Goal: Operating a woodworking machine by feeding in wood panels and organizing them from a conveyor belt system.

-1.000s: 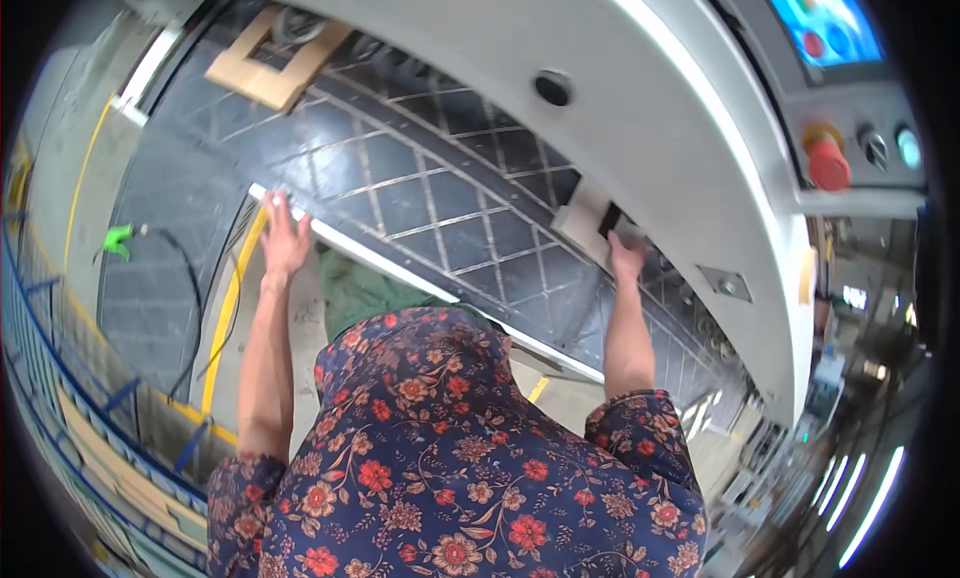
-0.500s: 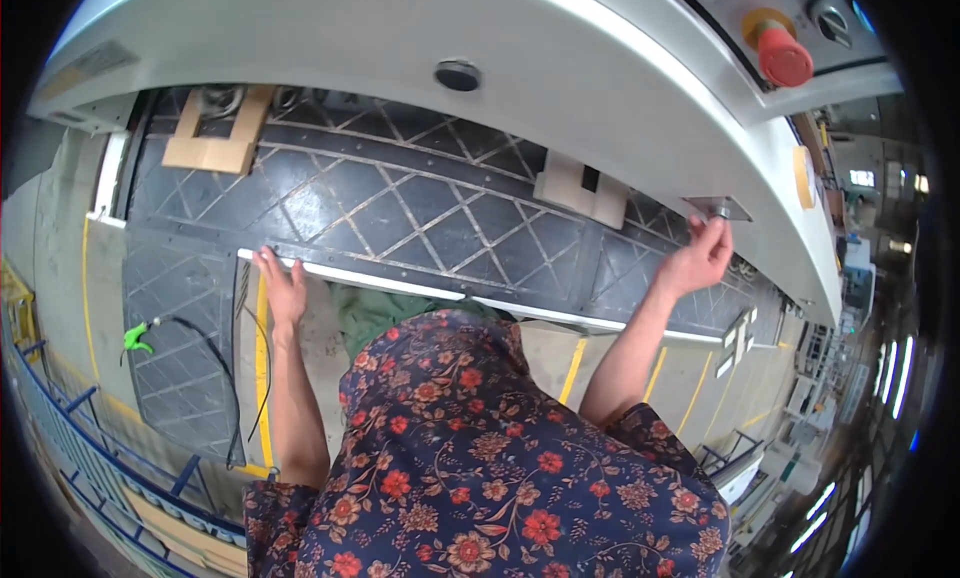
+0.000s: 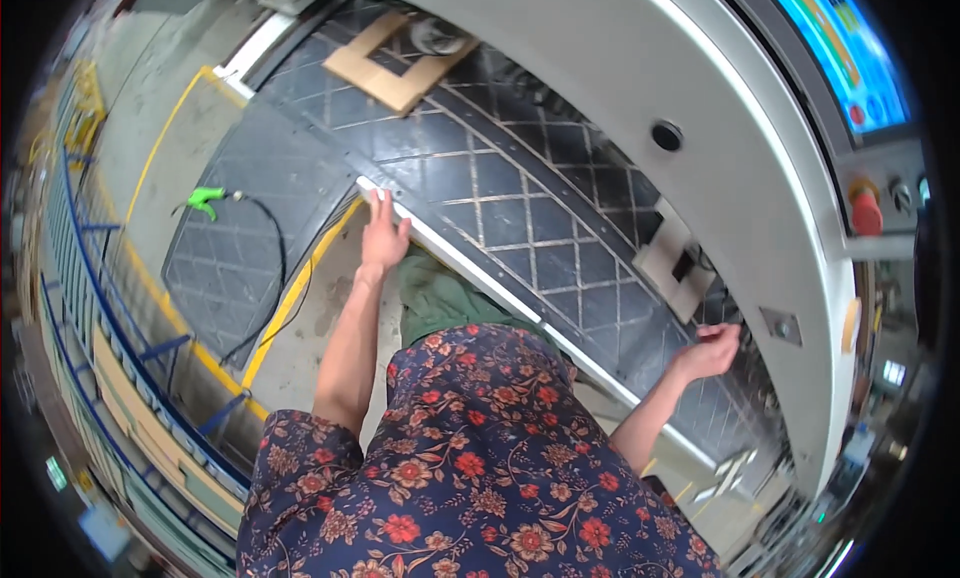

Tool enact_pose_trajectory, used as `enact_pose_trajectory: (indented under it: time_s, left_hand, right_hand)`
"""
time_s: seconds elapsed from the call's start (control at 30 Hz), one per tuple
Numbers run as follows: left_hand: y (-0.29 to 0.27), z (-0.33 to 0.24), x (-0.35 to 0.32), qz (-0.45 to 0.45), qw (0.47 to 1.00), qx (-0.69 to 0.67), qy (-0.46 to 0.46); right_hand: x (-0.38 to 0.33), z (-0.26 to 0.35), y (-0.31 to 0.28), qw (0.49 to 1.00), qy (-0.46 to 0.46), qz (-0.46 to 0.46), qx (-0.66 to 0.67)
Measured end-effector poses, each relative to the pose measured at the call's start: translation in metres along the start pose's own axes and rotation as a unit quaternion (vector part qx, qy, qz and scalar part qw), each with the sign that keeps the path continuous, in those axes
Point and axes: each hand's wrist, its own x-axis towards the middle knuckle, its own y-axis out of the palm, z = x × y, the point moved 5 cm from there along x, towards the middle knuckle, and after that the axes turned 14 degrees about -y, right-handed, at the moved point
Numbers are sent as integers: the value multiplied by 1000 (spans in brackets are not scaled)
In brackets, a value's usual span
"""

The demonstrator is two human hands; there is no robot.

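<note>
My left hand [image 3: 383, 236] lies with its fingers stretched out on the white edge strip [image 3: 470, 263] of a dark machine table [image 3: 440, 168], close to the strip's corner end. Over the table's right part is my right hand [image 3: 708, 354], fingers loosely bent and nothing visible in them. It is just left of a small metal plate with a knob [image 3: 783, 328] on the light grey machine cover [image 3: 740, 178], apart from it. Beyond that hand, on the table, is a flat tan piece with a cutout [image 3: 665, 268].
A tan U-shaped board [image 3: 375, 73] lies at the table's far left. A green air gun [image 3: 205, 200] with a black hose rests on the side table panel [image 3: 230, 278]. Blue railing [image 3: 100, 268] runs along the left. A red emergency button [image 3: 865, 210] and lit screen [image 3: 845, 48] are upper right.
My view has turned left, bringing the screen in. My right hand has come away from the knob on the metal plate, its fingers loosening. My left hand stays on the white edge.
</note>
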Motion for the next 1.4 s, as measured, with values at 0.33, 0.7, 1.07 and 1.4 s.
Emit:
enact_pose_trajectory:
  time_s: [0.33,0.7,1.07,1.4]
  left_hand:
    - [51,195,-116,-18,978,-31,-206]
    - [85,358,-235,67,907,-85,-407]
    - [13,525,-364,-140,781,-378,-477]
    - [57,645,-540,-175,613,-399,-660]
  right_hand:
    - [-283,16,142,667,138,726,92]
    - [-372,-68,89,467,236,852,23]
    - [-598,4,69,89,-94,991,22]
    - [-799,273,80,2,-125,990,-59]
